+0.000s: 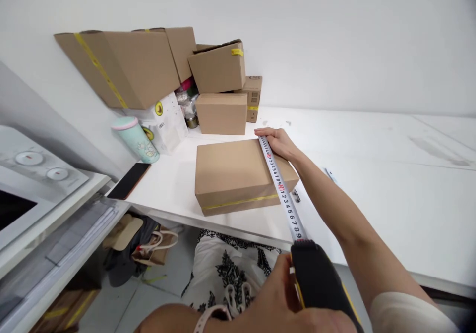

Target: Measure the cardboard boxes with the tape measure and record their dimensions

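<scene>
A brown cardboard box [238, 169] with yellow tape along its near side lies on the white table. The silver blade of a tape measure [279, 184] stretches over the box's top near its right end. At the box's far edge, my right hand [277, 142] pinches the blade's tip, its fingertips partly hidden. Below the table's front edge, my left hand [282, 298] is closed around the black and yellow tape measure case [320, 278]. The blade runs out of the case towards my right hand.
More cardboard boxes [145, 65] are stacked at the back left. A mint tumbler [137, 137] stands beside a white avocado-print box [167, 125]. A dark phone [129, 180] lies at the table's left edge, near a white appliance [40, 174]. Bags [158, 244] sit below.
</scene>
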`<state>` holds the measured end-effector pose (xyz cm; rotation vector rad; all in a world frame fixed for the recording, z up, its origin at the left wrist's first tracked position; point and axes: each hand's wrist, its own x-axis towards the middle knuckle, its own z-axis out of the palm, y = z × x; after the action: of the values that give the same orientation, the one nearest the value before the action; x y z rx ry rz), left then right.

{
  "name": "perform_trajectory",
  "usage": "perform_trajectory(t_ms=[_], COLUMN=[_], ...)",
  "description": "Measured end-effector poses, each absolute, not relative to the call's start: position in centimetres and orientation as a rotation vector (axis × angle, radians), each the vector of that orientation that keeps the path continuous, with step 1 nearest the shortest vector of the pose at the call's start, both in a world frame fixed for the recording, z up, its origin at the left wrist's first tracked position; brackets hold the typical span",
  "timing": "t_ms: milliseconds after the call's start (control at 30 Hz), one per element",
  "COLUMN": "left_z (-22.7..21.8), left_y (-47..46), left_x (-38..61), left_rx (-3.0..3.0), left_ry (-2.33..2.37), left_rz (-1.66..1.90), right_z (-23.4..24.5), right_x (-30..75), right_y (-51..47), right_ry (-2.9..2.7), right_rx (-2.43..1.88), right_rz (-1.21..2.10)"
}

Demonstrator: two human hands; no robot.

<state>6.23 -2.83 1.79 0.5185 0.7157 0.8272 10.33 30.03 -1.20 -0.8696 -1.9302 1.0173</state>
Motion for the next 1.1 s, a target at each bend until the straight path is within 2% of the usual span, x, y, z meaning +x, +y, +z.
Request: perform_trajectory(t_ms=[333,567,933,1100], left_z=[1.1,0.2,0.3,0.3], left_y=[-2.2,-3.2,-3.2,-3.3], left_x=[9.1,9.5,8.6,5.2], left_rx=[0.383,0.425,0.506,0.612], left_ry=[0.831,0.928,0.804,0.806], left_rz=[0.795,0.912,0.915,0.862], right_z=[-0.8,-1.6,-1.9,-0.6], right_x=[10.7,10.3,10.2,11.9], right_y=[29.6,30.4,30.8,30.7], right_ry=[-2.039,-2.083,-2.131,-1.809], right_rx=[-1.042,-1.001,-0.89,-0.886], right_rz=[0.959,0.959,0.969,0.946])
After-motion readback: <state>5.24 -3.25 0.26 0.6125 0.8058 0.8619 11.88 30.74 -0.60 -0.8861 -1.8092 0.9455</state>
